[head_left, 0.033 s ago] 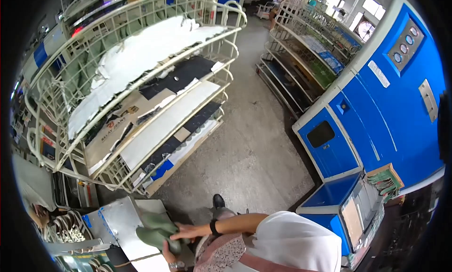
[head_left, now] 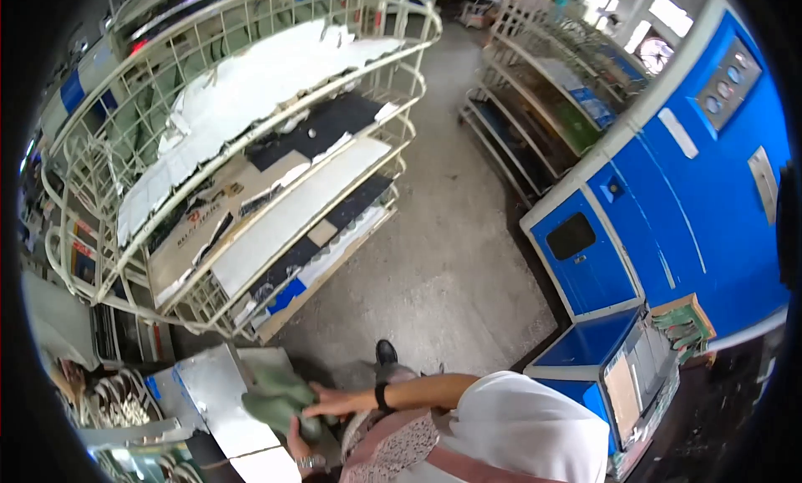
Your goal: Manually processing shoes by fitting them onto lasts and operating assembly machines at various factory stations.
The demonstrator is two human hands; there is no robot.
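Observation:
A pair of soft, olive-green boot-shaped pieces (head_left: 276,395) lies in front of me at the lower left, over the corner of a pale metal-topped stand (head_left: 213,391). My right hand (head_left: 332,401), with a black band at its wrist, reaches in from the right and grips their near side. Below it, my left hand (head_left: 297,443), wearing a metal watch, closes around the lower end with the thumb up. Both hands touch the green pieces; their undersides are hidden, and motion blurs them slightly.
A cream wire rack (head_left: 242,161) with shelves of white sheets and cardboard stands ahead on the left. On the right is a blue machine cabinet (head_left: 668,207). Another rack (head_left: 543,99) stands farther off. At far left, shoe parts (head_left: 121,404) fill a holder beside another person's hand (head_left: 71,378).
The green pieces have shifted and tilted slightly, with both hands still on them. The whole view has moved a little.

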